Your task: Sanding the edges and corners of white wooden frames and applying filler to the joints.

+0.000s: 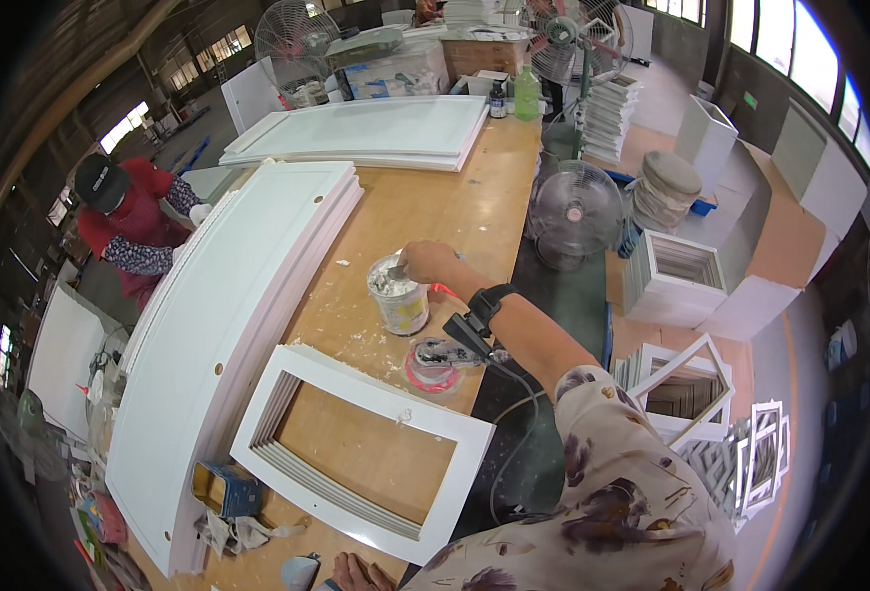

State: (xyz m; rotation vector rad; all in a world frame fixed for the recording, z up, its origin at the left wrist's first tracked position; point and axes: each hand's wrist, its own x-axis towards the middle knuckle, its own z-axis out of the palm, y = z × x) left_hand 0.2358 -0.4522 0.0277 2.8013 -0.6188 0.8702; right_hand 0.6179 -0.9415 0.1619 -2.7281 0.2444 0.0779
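Putty work centres on the white filler-caked plastic tub on the wooden bench, just beyond the white slatted rectangular frame. Right hand curls closed around a small scraper at the tub's rim; better to load sparingly. Left hand rests near the frame's near edge, its grip unclear.
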